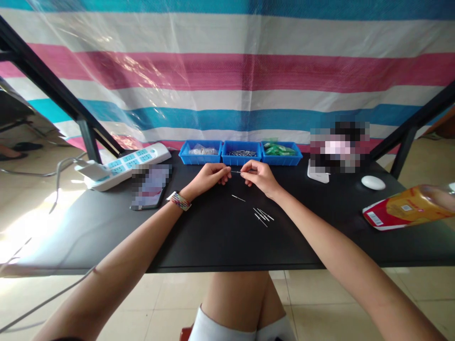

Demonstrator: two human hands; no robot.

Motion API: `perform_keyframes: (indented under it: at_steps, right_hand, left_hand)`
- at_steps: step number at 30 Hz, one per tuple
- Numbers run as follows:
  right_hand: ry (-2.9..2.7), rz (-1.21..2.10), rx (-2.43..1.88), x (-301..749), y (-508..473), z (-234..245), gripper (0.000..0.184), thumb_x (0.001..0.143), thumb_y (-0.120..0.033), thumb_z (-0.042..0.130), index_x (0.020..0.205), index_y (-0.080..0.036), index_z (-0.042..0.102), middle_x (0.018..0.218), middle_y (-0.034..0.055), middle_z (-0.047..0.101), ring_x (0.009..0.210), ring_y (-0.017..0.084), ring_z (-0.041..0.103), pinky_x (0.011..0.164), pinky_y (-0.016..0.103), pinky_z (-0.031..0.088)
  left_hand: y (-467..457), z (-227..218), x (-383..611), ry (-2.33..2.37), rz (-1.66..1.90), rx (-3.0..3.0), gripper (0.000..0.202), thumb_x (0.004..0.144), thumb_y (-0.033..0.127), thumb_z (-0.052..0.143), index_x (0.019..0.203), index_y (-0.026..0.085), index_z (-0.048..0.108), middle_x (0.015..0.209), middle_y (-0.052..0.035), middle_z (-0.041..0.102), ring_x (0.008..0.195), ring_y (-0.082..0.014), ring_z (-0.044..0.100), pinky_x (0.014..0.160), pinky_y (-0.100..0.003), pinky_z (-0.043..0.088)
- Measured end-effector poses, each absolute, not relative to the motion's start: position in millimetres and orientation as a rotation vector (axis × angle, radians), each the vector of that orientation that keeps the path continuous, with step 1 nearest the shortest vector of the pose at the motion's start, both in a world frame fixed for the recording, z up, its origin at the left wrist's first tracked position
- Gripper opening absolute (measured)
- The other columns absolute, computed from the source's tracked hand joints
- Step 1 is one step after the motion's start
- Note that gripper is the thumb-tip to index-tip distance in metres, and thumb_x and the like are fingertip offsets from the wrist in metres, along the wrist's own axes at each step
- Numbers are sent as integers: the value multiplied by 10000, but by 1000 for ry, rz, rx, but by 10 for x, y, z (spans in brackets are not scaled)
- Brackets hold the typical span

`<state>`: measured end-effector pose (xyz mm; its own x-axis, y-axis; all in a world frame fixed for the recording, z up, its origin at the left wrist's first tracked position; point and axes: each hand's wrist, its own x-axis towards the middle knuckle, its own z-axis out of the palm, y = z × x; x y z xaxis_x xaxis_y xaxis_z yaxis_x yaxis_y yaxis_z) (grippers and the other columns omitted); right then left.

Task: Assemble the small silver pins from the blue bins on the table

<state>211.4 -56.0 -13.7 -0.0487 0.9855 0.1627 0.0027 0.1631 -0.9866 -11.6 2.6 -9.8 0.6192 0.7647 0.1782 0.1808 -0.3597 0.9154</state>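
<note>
My left hand (213,177) and my right hand (259,177) meet above the black table (213,237), fingers closed in a pinch. Between their fingertips runs a thin metal piece (236,172), which looks like a blind rivet; each hand grips one end. Part of it is hidden by the fingers. Just below the hands lies a single rivet (238,198). A small group of similar rivets (263,215) lies loosely together nearer the right forearm. Beyond my hands stands a blue bin of metal rivets (242,153).
A blue bin of clear bags (202,149) and a blue bin of green packets (280,149) flank the middle one. To the left are a power strip (131,163) and a phone (152,187). A white mouse (373,183) and a lying bottle (408,207) are at right.
</note>
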Motion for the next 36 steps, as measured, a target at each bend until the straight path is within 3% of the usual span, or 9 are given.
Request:
perform_keyframes:
  at_steps: [6, 10, 13, 16, 21, 26, 31, 36]
  right_hand:
    - [-1265, 993, -1074, 2130, -530, -140, 333, 691, -427, 903, 755, -198, 670, 696, -19, 666, 509, 118, 619, 468, 236, 520]
    - [-1134, 747, -1110, 2210, -455, -139, 259, 756, -422, 833, 821, -194, 730, 742, 11, 721, 515, 126, 639, 484, 249, 546]
    - [-1087, 649, -1168, 2293, -387, -145, 304, 791, -419, 776, 977, -179, 785, 987, 83, 818, 516, 121, 656, 457, 247, 530]
    - [-1111, 650, -1213, 2343, -348, -167, 341, 810, -372, 692, 1072, -179, 795, 1191, 114, 819, 505, 104, 658, 416, 226, 479]
    - [-1091, 588, -1223, 2331, -364, -198, 210, 785, -282, 607, 895, -186, 758, 985, 52, 803, 486, 83, 622, 426, 201, 443]
    - [-1134, 631, -1203, 2277, -424, -166, 142, 769, -260, 594, 821, -200, 712, 882, 29, 759, 506, 93, 609, 458, 215, 465]
    - [-1329, 777, -1147, 2184, -538, -113, 109, 792, -266, 641, 814, -202, 727, 848, 26, 755, 542, 116, 621, 505, 243, 488]
    - [-1613, 901, -1077, 2055, -626, -152, 117, 816, -306, 746, 849, -195, 763, 739, 12, 725, 595, 148, 637, 562, 261, 479]
  left_hand:
    - [34, -96, -114, 764, 723, 1841, 523, 976, 628, 635, 796, 145, 725, 680, -41, 677, 615, -133, 620, 593, -240, 480]
    - [11, -62, -132, 727, 667, 1834, 376, 911, 515, 726, 833, 147, 741, 755, -46, 718, 680, -148, 646, 643, -249, 491]
    - [-16, -20, -148, 665, 561, 1940, 317, 882, 454, 771, 922, 140, 787, 864, -67, 770, 759, -166, 670, 696, -263, 499]
    - [-47, 29, -156, 607, 432, 2085, 317, 882, 423, 793, 1041, 152, 831, 1000, -89, 799, 843, -186, 688, 746, -277, 511]
    - [-94, 67, -143, 528, 381, 2275, 271, 797, 358, 885, 1038, 237, 861, 1021, -63, 756, 895, -198, 668, 813, -289, 524]
    - [-103, 20, -121, 522, 401, 2326, 86, 855, 293, 778, 870, 221, 823, 893, -48, 732, 850, -194, 633, 800, -288, 499]
    - [-95, -31, -104, 635, 523, 2100, 184, 886, 352, 722, 869, 170, 743, 817, -22, 713, 700, -144, 574, 673, -256, 450]
    - [-61, -57, -88, 706, 680, 1993, 351, 958, 478, 667, 810, 161, 686, 756, -23, 692, 719, -152, 611, 699, -258, 469]
